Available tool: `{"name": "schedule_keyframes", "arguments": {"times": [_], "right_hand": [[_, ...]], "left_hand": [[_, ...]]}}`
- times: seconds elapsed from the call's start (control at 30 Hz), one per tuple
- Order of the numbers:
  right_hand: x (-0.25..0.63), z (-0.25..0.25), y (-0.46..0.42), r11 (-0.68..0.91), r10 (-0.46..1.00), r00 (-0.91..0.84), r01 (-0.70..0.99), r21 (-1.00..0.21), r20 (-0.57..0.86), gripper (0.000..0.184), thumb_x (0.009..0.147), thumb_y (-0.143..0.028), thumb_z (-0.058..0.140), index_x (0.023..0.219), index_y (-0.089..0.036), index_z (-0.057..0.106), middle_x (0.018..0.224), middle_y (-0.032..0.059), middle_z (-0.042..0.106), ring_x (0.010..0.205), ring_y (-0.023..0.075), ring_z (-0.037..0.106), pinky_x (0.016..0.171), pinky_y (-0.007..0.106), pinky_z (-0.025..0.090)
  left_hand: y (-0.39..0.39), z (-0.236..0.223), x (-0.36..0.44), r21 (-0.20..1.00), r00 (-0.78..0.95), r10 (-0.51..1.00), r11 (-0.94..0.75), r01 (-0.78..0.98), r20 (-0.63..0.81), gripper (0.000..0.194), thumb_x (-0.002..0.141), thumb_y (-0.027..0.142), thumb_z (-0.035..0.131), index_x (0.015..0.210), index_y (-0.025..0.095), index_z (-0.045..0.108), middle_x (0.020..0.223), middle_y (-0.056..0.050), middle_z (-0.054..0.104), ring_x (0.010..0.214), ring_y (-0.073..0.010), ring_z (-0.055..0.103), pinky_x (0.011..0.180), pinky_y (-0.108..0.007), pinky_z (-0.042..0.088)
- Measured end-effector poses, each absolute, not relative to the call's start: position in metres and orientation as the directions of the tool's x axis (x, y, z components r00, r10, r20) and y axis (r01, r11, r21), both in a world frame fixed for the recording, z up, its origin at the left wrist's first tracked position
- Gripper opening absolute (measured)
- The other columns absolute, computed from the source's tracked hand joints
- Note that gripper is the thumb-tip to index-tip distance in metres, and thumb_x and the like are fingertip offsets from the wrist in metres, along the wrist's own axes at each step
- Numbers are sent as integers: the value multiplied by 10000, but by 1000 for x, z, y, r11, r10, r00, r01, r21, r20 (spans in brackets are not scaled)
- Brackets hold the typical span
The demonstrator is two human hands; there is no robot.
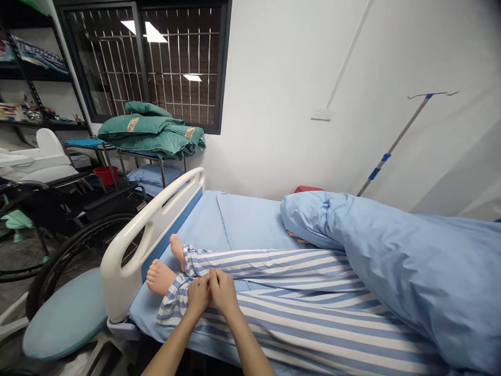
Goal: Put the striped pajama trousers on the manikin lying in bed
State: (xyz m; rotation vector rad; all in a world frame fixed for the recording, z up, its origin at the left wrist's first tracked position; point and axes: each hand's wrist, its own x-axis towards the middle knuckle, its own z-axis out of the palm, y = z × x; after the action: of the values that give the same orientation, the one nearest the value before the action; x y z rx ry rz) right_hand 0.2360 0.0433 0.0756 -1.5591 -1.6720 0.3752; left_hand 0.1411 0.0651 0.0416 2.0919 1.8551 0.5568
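Observation:
A mannequin lies on a hospital bed in blue-and-white striped trousers, its bare feet pointing toward the white footboard. Both of my hands are close together above the trouser leg near the nearer ankle. My left hand pinches the striped fabric, and my right hand grips it just beside. A blue duvet covers the mannequin's upper body, hiding its torso and head. A small part of a mannequin hand shows beneath the duvet's edge.
A black wheelchair with a round blue cushion stands left of the footboard. Folded green linens lie on a metal cart by the barred window. An IV pole leans by the wall.

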Motion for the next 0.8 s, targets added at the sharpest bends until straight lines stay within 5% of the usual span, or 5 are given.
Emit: {"name": "schedule_keyframes", "arguments": {"times": [0.33,0.7,0.8], "right_hand": [[237,44,46,39,926,245,695,-718,287,422,917,-353,297,616,-196,547,574,29,615,534,140,518,517,264,209],[248,40,50,211,890,313,360,-909,330,460,901,-431,312,620,-163,558,581,32,587,535,135,479,523,240,305],[249,40,49,215,894,313,327,-920,320,445,892,-440,340,608,-164,542,566,19,564,529,129,460,523,237,316]], "left_hand": [[66,39,144,481,78,988,-135,867,137,334,873,348,366,754,201,642,745,-47,685,685,-153,582,581,-245,261],[77,61,166,886,95,978,-210,413,187,422,830,437,360,514,173,452,487,25,462,513,-101,416,526,-225,306],[73,50,171,892,68,982,-188,411,176,440,846,429,330,536,170,505,531,-8,545,539,-116,466,545,-232,340]]}}
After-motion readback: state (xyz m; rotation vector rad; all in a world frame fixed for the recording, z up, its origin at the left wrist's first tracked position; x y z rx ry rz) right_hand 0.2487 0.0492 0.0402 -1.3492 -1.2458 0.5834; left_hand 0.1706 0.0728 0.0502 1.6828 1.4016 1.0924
